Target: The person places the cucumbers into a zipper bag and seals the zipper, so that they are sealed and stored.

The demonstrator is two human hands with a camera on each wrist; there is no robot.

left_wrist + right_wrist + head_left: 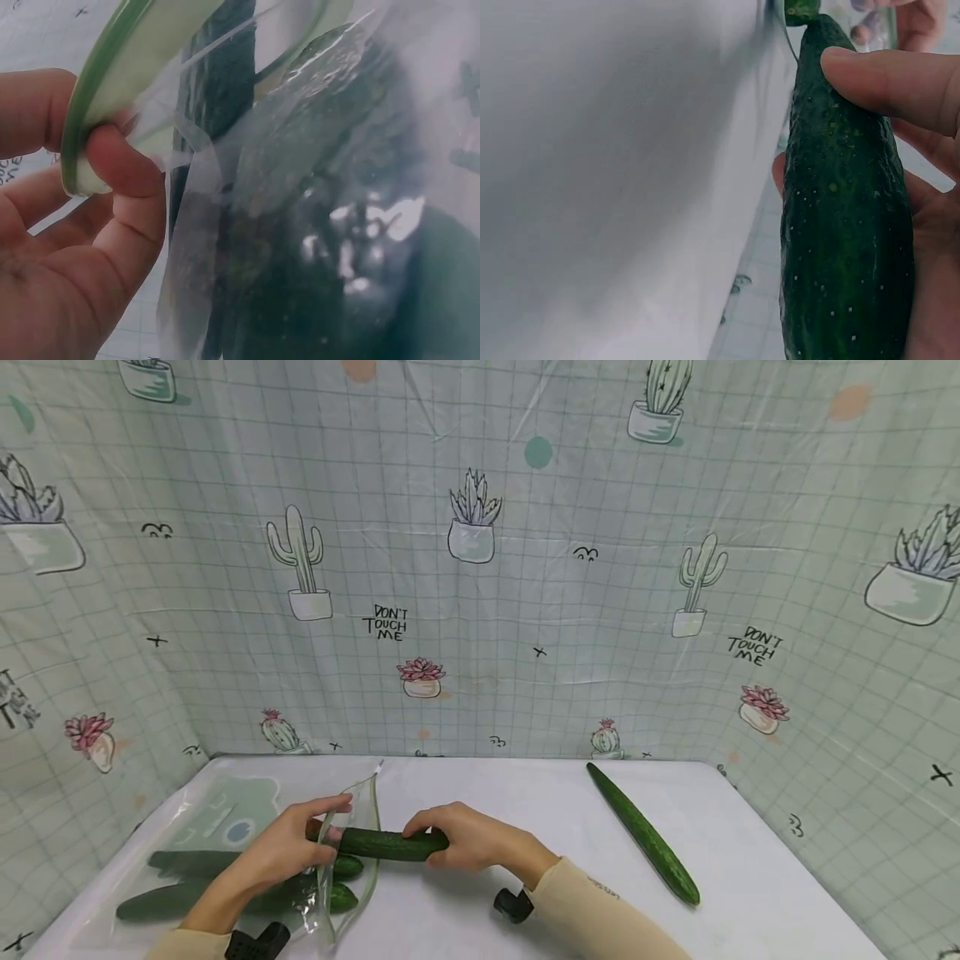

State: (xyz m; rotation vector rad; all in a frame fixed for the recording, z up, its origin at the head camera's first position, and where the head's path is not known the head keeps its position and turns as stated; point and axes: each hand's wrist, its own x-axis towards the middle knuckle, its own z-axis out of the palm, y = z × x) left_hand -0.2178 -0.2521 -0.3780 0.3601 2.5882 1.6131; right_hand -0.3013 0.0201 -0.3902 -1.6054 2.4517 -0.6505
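Observation:
My left hand (281,847) pinches the green-edged mouth of a clear zip bag (71,142) between thumb and fingers, holding it apart. Two cucumbers lie inside the bag, one farther back (183,862) and one nearer (153,902), partly hidden by my left forearm. My right hand (476,842) grips a third cucumber (390,845) near its right end, thumb along its side in the right wrist view. That cucumber (847,217) lies level, its far end within the bag's mouth beside my left fingers.
Another cucumber (645,835) lies slantwise on the right side of the white table (540,802). A printed cactus curtain (510,610) hangs behind and along both sides. The bag spreads over the table's left part.

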